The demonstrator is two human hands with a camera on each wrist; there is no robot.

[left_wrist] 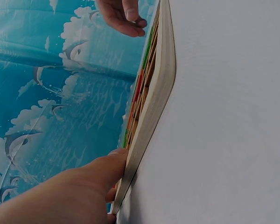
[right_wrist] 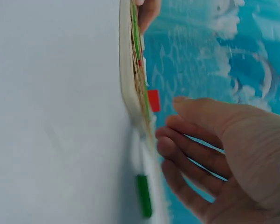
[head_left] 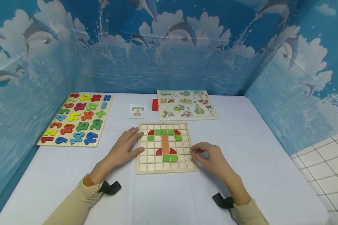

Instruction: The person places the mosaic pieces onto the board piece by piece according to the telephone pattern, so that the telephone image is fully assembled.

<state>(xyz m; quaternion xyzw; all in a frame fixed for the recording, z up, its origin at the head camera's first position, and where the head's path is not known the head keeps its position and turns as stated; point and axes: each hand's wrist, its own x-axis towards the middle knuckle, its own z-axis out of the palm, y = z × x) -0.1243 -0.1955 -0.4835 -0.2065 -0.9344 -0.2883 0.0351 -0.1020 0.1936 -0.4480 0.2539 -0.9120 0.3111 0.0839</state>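
Note:
A square wooden grid board (head_left: 146, 167) lies in the middle of the table in the head view. Green squares (head_left: 164, 132), orange squares (head_left: 165, 144) and red rounded pieces (head_left: 176, 132) form a figure on it. My left hand (head_left: 125, 146) rests at the board's left edge, fingertips and thumb touching it. Beside the right edge is my right hand (head_left: 211, 157), fingers loosely bent. The right wrist view shows nothing between its thumb and fingers. There, a blurred green piece (right_wrist: 143, 196) shows past the board's edge; the head view does not show it.
Behind the board lie a small picture card (head_left: 137, 111) with a similar figure, a red block (head_left: 155, 105) and a picture puzzle board (head_left: 187, 117). A number puzzle board (head_left: 101, 132) lies at the left. Dolphin-printed curtains (head_left: 163, 68) border the white table (head_left: 169, 197).

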